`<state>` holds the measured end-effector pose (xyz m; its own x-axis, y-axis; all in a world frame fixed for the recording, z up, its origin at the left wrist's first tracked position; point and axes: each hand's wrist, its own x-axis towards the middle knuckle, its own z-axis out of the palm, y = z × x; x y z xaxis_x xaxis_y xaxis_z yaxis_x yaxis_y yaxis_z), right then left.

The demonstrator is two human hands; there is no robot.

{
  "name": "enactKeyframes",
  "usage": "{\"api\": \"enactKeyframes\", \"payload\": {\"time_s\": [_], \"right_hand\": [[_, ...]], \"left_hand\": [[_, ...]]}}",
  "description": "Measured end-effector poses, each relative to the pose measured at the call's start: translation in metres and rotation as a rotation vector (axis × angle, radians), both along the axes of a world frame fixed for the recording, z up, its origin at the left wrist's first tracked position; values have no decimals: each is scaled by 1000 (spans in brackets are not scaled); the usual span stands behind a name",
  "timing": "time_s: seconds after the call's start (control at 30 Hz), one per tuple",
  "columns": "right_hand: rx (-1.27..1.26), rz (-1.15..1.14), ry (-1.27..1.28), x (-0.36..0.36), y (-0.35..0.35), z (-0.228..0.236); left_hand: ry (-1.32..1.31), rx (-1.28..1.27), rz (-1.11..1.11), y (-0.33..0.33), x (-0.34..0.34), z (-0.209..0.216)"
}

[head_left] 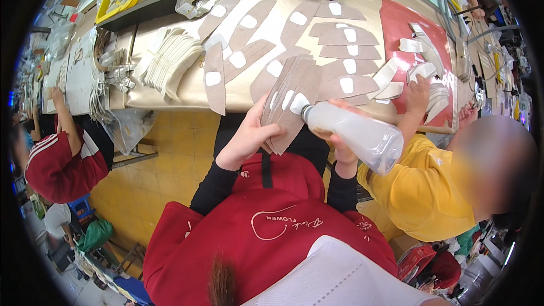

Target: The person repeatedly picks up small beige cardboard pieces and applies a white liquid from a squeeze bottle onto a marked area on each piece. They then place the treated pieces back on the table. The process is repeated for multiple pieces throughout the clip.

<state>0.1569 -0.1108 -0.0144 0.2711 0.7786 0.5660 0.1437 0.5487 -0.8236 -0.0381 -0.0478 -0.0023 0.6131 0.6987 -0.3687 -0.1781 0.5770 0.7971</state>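
Observation:
My left hand [252, 139] grips a fanned stack of grey-brown cut pieces [294, 79], its thumb across the front. White patches show along the overlapping edges of the stack. In my right hand [341, 150] is a cloudy squeeze bottle [360, 135], tilted so that its dark-collared neck meets a white patch on the stack. Part of the right hand is hidden behind the bottle. Beyond the hands, several similar flat pieces [297, 20] lie spread on the table, each with a white patch.
Bundled cream strips [169, 62] lie at the left of the table [161, 95]. A black tray and a yellow bin [103, 7] stand at far left. To the right, a co-worker in yellow [419, 178] reaches over a red sheet [396, 20] with curved cream pieces.

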Motion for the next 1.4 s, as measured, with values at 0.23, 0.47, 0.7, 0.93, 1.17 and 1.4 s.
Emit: {"api": "enactKeyframes", "payload": {"time_s": [0.23,0.47,0.7,0.93,1.17,1.4], "right_hand": [[21,116,-52,4,-1,6],[-61,-4,-66,2,-3,10],[-118,91,54,-2,-6,8],[-79,78,84,0,-3,5],[-62,-27,362,-9,6,10],[-298,-127,288,-7,0,7]], "left_hand": [[53,19,-91,0,0,0],[40,67,-45,-1,1,-1],[59,101,-88,-1,-1,1],[82,53,-78,-2,-5,4],[79,151,-107,3,-10,0],[21,66,-70,6,-16,0]]}}
